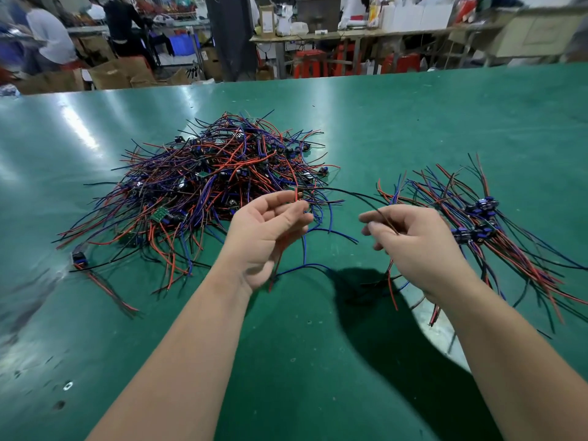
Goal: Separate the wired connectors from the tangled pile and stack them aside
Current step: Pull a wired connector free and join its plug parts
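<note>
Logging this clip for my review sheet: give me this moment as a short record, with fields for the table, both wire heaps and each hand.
table: green mat
tangled pile: centre-left, heaped red, blue and black wires with connectors
sorted stack: right of the hands, wires roughly aligned
left hand: pinches a wired connector at the pile's near edge
right hand: pinches a black wire running toward that connector
stray connector: alone, left of the pile

green table (318,361), tangled pile (206,183) – red, blue, black wires, sorted stack (496,237) – same colours
</note>
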